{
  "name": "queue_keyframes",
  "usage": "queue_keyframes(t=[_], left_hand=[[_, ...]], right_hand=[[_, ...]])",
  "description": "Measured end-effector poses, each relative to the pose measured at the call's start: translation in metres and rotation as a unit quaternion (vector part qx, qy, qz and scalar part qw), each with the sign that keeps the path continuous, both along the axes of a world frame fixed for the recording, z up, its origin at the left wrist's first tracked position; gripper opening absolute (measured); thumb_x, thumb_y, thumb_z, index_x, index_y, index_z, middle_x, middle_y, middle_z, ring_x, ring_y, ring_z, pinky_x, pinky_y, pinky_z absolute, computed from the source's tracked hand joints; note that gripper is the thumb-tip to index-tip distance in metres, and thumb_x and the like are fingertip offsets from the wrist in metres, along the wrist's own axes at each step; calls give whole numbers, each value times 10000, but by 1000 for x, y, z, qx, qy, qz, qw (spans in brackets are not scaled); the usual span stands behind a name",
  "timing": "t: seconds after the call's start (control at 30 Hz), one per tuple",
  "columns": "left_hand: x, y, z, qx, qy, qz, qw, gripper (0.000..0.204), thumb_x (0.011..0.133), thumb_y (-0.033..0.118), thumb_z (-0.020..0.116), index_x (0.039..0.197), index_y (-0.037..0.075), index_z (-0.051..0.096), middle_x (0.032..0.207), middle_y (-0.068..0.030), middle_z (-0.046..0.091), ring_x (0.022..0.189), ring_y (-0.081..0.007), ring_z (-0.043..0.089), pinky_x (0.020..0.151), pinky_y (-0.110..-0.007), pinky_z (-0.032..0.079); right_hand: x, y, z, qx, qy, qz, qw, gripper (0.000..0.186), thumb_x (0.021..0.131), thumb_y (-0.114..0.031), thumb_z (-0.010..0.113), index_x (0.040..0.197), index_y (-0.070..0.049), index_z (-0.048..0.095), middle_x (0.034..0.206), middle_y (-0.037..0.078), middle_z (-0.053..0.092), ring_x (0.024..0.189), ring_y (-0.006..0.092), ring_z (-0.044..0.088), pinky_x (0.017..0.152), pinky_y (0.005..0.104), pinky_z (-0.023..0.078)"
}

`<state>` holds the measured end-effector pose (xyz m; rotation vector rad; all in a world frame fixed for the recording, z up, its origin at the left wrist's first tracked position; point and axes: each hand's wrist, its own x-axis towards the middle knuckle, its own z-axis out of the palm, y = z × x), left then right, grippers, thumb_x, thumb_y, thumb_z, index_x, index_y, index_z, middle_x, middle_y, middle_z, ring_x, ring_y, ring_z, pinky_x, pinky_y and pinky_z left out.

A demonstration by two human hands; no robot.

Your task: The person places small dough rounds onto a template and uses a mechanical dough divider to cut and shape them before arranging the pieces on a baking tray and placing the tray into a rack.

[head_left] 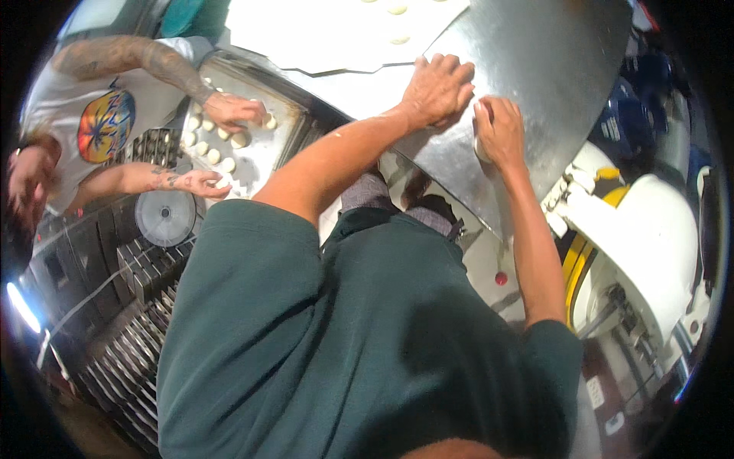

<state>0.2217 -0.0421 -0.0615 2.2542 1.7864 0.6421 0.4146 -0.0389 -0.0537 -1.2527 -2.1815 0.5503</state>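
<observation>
My left hand (440,90) is cupped palm down on the steel table (554,73), its fingers bent. Whatever lies beneath it is hidden. Close by on the right, my right hand (501,131) rests curled on the same surface. A pale edge of what looks like a dough piece (481,150) shows beside its palm. Beyond my hands lies a white sheet (321,34), with several round pale dough pieces (397,9) near its far edge.
At left, a co-worker in a white printed shirt (69,107) has a hand (233,111) over a metal tray (287,126) of several dough balls (202,148). A large white machine with yellow trim (650,245) stands at right. Dark racks (141,344) are at lower left.
</observation>
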Motion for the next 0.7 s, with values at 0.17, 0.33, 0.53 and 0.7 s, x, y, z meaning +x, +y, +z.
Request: queue_keyframes(t=[0.17,0.33,0.53,0.7], left_hand=[[-10,-4,10,17,-34,23,999,440,1039,417,507,1174,23,649,1109,-189,614,1082,-347,538,993,-454,423],[-23,-13,33,-187,-106,24,976,484,855,455,729,1092,34,696,1100,-209,646,1062,-390,623,905,-492,510],[-65,-50,45,-269,-171,-38,947,452,736,268,857,1088,33,699,1075,-219,699,1043,-355,677,889,-430,536],[-147,-74,67,-197,-302,108,927,496,785,279,841,1180,18,692,1078,-219,728,1009,-283,716,863,-401,554]], right_hand=[[33,-3,44,-234,-38,96,967,288,832,-211,727,1024,3,702,968,174,671,917,305,649,839,412,518],[32,6,64,-298,-136,124,937,271,757,-129,796,937,11,649,923,113,659,823,223,628,765,361,514],[-1,22,78,-343,-70,81,933,270,772,-144,818,918,-16,630,892,43,639,810,138,561,758,314,495],[-129,66,83,-232,41,71,969,321,820,-202,805,1008,17,666,953,77,695,882,161,634,822,314,515]])
